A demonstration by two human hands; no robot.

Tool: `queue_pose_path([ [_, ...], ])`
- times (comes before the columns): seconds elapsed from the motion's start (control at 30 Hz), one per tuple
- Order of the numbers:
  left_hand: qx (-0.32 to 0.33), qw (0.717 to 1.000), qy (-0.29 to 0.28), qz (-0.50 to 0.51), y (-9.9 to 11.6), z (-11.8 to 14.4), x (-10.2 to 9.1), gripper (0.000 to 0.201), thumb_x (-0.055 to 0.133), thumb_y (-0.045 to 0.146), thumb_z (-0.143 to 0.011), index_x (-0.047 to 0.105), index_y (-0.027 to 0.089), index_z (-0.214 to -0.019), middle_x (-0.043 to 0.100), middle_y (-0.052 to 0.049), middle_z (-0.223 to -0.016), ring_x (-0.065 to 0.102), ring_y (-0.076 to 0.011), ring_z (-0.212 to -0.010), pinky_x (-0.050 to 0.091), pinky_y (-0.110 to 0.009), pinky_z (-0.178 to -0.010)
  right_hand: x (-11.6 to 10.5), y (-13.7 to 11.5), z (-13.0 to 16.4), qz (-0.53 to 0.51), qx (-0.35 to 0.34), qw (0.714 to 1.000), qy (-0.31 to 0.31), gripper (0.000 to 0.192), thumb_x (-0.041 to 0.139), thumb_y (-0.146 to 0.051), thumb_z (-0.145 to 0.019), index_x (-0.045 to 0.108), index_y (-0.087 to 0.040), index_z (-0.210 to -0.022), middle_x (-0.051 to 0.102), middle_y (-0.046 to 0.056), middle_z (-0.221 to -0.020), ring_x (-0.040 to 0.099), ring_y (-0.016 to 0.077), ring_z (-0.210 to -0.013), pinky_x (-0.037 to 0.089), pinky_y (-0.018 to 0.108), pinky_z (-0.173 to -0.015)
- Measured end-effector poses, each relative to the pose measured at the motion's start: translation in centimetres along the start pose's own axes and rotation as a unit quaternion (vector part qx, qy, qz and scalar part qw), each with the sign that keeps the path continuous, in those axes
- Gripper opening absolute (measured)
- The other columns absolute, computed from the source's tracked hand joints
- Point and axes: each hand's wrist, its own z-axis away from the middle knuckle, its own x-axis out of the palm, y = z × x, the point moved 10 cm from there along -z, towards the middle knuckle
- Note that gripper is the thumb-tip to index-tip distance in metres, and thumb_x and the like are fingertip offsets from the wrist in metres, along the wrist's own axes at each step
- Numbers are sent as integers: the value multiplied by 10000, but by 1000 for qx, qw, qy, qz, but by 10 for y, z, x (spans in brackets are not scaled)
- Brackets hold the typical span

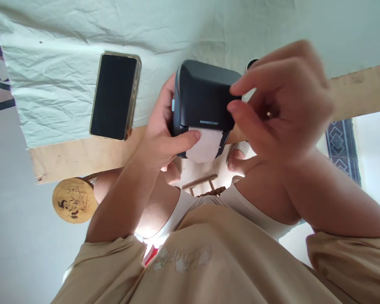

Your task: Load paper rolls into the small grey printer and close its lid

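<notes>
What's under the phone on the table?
The phone lies screen up on a wrinkled pale cloth spread over a wooden tabletop, whose bare edge shows just below it. Whatever sits directly beneath the phone is covered.

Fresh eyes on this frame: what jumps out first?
The dark grey boxy label printer at centre, gripped by the left hand, whose thumb rests at the edge of the white label strip coming out of its slot. The right hand pinches the printer's right corner. To the left, a black-screened phone in a gold case lies flat on the wrinkled pale cloth.
</notes>
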Motion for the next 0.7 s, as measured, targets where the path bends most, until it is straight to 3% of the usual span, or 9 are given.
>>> queue_pose_path([
  [0.07, 2, 1000, -5, 9, 0, 0, 3, 493, 794, 133, -716, 671, 248, -1180, 659, -10, -975, 617, -113, -805, 543, -217, -732, -3, -17, 3, 22, -73, 996, 36, 106, 549, -238, -933, 654, -227, -928, 643, 32, -976, 606, 115, -864, 516, 280, -745],
  [0.13, -5, 1000, 2, 12, -1, 0, 4, 485, 781, 105, -730, 659, 244, -1178, 655, -7, -1001, 624, -100, -823, 542, -197, -733, -4, -21, 5, 29, -92, 994, 47, 100, 557, -222, -923, 653, -220, -953, 633, 43, -1018, 583, 97, -797, 486, 245, -633],
  [0.3, 1, 1000, 2, 15, 5, 2, 4, 587, 842, 226, -728, 624, 267, -1271, 657, -28, -1085, 648, -154, -894, 560, -252, -716, 11, -2, 5, -42, 20, 998, -34, 413, 579, -362, -914, 526, -220, -1299, 509, 75, -1379, 606, 135, -1013, 452, 198, -571],
  [0.43, -49, 997, 52, -10, 5, 7, -2, 558, 902, 425, -690, 672, 200, -1146, 639, -24, -886, 589, -133, -723, 487, -261, -593, 28, 10, 9, -113, 88, 985, -93, 652, 605, -454, -877, 333, -241, -1431, 427, 88, -1485, 593, 74, -860, 414, 176, -536],
  [0.53, -83, 995, 52, -7, 5, 9, 3, 648, 920, 484, -636, 649, 164, -1131, 579, -8, -756, 511, -111, -569, 365, -262, -445, 40, 17, 11, -173, 100, 973, -117, 811, 654, -524, -831, 244, -215, -1459, 495, 114, -1420, 602, 107, -936, 466, 202, -632],
  [0.63, -107, 993, 46, 0, 2, 9, 6, 648, 913, 470, -651, 622, 173, -1148, 577, -8, -768, 519, -116, -578, 373, -269, -448, 46, 23, 9, -200, 93, 967, -125, 864, 680, -610, -792, 263, -194, -1424, 486, 134, -1430, 577, 177, -1170, 520, 251, -820],
  [0.7, -108, 993, 44, 12, 1, 9, 6, 574, 894, 430, -689, 623, 186, -1132, 576, -13, -787, 524, -120, -613, 393, -271, -474, 49, 27, 9, -205, 90, 966, -128, 841, 667, -625, -799, 268, -200, -1405, 451, 138, -1464, 558, 189, -1219, 524, 273, -873],
])
